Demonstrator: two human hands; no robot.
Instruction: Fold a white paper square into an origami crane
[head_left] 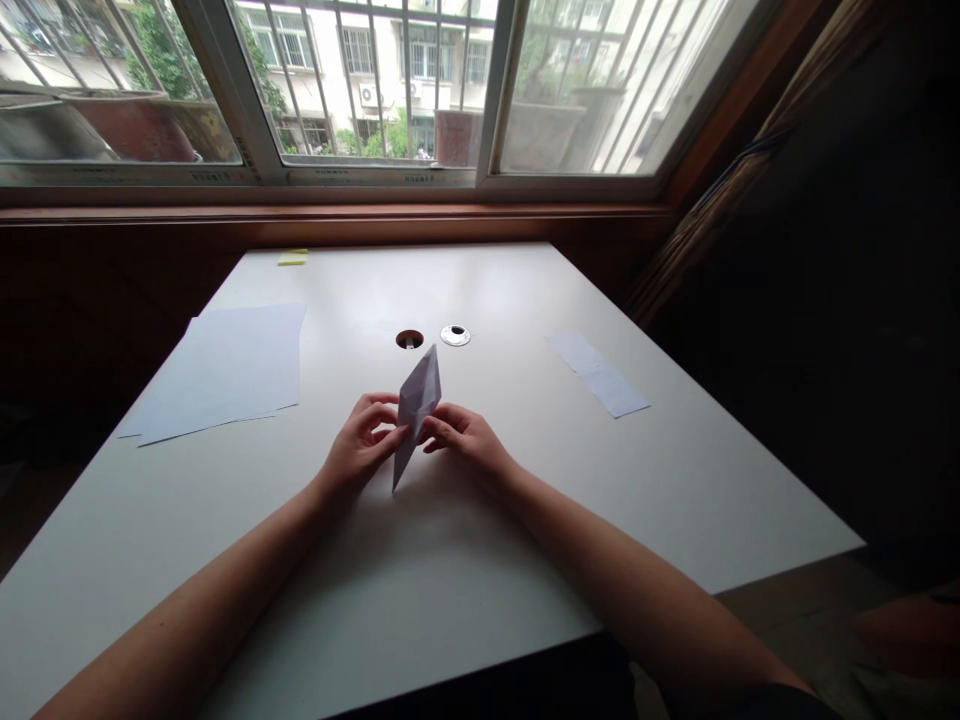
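A folded piece of white paper (pixel 420 392), creased into a long diamond shape with pointed ends, stands tilted above the table between my hands. My left hand (pixel 365 436) pinches its left side near the middle, thumb in front and fingers behind. From the other side, my right hand (pixel 463 432) grips the paper's right edge between thumb and fingers. The lower tip points down close to the tabletop; whether it touches I cannot tell. Some of my fingertips are hidden behind the paper.
On the white table (pixel 480 560), several loose paper sheets (pixel 232 360) lie at the left. A narrow paper strip (pixel 598 375) lies at the right. Beyond my hands are a round cable hole (pixel 409 340) and a metal cover (pixel 455 335). Yellow sticky notes (pixel 292 257) lie near the window.
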